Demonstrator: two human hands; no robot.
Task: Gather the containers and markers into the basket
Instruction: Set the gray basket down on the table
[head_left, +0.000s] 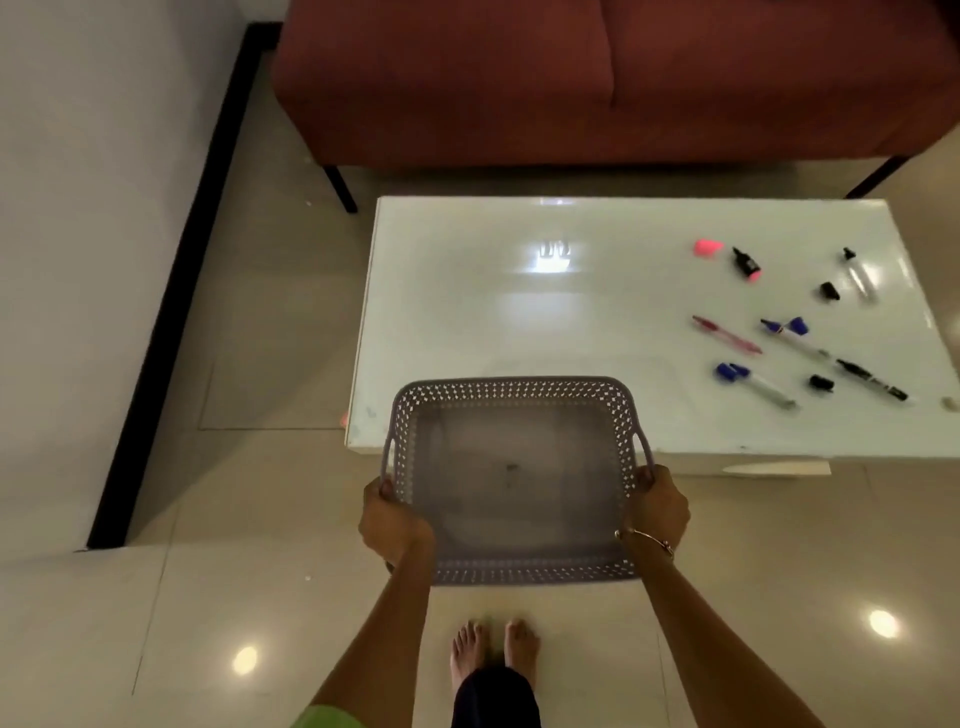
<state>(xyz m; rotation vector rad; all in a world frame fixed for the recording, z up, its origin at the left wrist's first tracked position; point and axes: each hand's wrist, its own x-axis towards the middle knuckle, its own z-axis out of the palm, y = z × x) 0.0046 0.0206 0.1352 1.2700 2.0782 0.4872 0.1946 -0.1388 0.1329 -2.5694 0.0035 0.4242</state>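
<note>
Gripping the empty grey perforated plastic basket (511, 387) by its side handles, left hand (395, 519) and right hand (660, 506) each curled round one, the person holds it level over the near edge of the glossy white table (519, 312), likely to set it down near the uncapped markers (779, 338) at that table's right end.

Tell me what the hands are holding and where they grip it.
The grey basket, held by both hands: the left hand grips its left handle, the right hand its right handle.
</note>
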